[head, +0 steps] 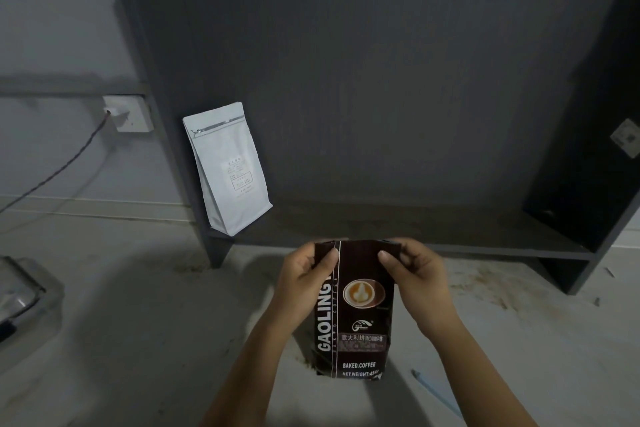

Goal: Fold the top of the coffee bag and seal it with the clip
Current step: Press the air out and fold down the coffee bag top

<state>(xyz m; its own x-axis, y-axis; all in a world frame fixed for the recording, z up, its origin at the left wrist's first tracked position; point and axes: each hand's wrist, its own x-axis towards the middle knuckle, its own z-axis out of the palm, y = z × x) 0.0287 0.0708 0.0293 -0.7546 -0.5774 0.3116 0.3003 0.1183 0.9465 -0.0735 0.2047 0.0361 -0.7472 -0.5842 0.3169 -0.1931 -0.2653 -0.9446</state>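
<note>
At the bottom centre of the frame a dark brown coffee bag (355,308) stands upright on the pale, dusty floor (138,340), its printed front turned toward the person. Both hands are at its top edge. The left hand (304,274) pinches the upper left corner, thumb across the front and fingers behind. The right hand (414,270) does the same at the upper right corner. Each is closed on the bag, not merely resting on it. Gripping the two corners like this keeps the mouth stretched flat and level, which I take to be the set-up for turning the top over in a clean crease. The base on the floor bears the weight, so the hands only have to shape the fold. I can see no fold yet, and no clip anywhere in view.

Farther back, left of centre, a white pouch (227,170) leans against the side panel of a dark shelf unit (381,80), well apart from the work. In the upper left, a wall socket (130,113) holds a plugged cable.
</note>
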